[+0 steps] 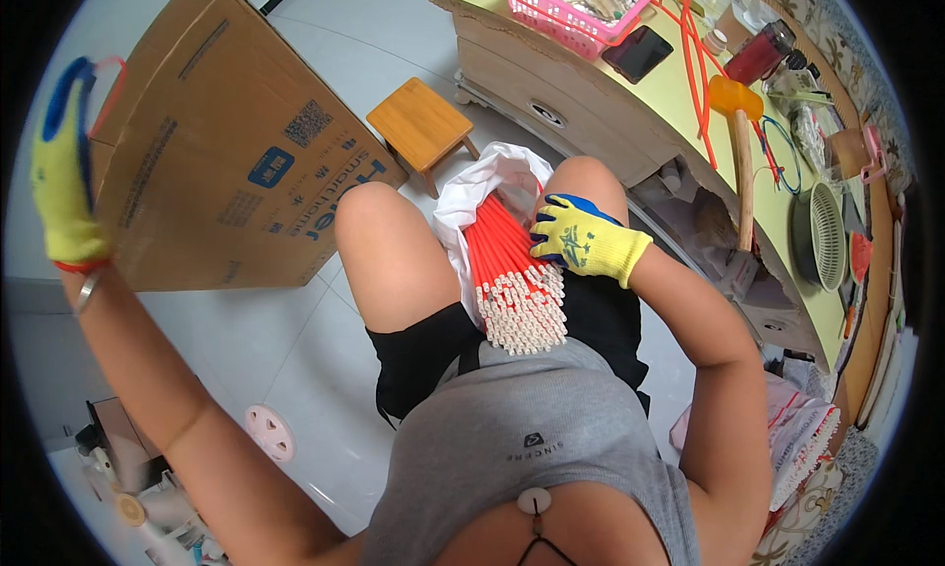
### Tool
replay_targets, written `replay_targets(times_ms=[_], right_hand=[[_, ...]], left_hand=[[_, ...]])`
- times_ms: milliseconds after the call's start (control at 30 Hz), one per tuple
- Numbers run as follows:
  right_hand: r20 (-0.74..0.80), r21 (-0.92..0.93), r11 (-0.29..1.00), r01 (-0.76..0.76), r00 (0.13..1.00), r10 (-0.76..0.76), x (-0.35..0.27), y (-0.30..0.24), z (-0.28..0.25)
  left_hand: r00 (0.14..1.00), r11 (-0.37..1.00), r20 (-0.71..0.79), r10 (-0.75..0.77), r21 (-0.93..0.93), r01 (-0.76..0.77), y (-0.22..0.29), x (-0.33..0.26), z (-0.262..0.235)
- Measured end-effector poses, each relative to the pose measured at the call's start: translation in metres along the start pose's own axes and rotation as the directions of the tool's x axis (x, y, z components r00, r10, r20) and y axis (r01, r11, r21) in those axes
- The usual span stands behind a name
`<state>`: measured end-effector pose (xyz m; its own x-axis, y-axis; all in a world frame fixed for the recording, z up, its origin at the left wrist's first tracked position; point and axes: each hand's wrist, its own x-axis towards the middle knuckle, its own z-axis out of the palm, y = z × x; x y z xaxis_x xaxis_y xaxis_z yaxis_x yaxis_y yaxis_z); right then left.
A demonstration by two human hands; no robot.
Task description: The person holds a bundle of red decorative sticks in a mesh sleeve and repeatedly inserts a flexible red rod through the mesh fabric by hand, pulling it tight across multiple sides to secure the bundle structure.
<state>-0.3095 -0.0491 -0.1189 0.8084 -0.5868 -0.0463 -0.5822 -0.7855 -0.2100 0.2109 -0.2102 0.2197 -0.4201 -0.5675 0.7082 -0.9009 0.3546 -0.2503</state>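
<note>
A bundle of thin red tubes (502, 239) with white end pieces (522, 315) lies in my lap, inside an open white bag (455, 204) between my knees. My right hand (589, 239), in a yellow glove with blue finger fronts, has its fingers bent against the bundle's right edge, over my thigh. Far out to the left, my left hand (67, 167) is raised in the same kind of glove, beside the upper edge of a big cardboard box (231, 162). A looped thin red tube (120, 79) comes from its closed fingers; the grip is partly hidden.
A small wooden stool (418, 123) stands beyond my knees. On the green-topped desk (679, 103) at the right are a pink basket (566, 25) of small white pieces, a phone (638, 54), a mallet (743, 162) and a strainer basket (825, 236). A pink plastic wheel-shaped disc (270, 432) lies at lower left.
</note>
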Motion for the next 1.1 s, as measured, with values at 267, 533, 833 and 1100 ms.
replay_targets(times_ms=[267, 533, 833, 1100], right_hand=[[-0.095, 0.069, 0.993, 0.099, 0.991, -0.093, 0.010, -0.002, 0.022], [-0.606, 0.381, 0.925, -0.017, 0.750, 0.263, 0.012, -0.028, -0.043], [-0.687, 0.186, 0.005, 0.983, 0.126, 0.715, -0.172, 0.056, -0.175], [-0.340, 0.130, 0.003, 0.991, 0.042, 0.940, -0.215, 0.084, -0.049]], left_hand=[[0.864, 0.407, 0.503, -0.026, -0.784, 0.469, 0.237, -0.120, 0.052], [0.778, -0.033, 0.627, 0.047, -0.777, 0.628, 0.301, -0.171, 0.069], [0.807, -0.061, 0.353, 0.473, -0.901, 0.430, 0.331, -0.214, 0.088], [0.661, -0.983, 0.740, -0.127, -0.182, 0.015, 0.359, -0.205, 0.109]])
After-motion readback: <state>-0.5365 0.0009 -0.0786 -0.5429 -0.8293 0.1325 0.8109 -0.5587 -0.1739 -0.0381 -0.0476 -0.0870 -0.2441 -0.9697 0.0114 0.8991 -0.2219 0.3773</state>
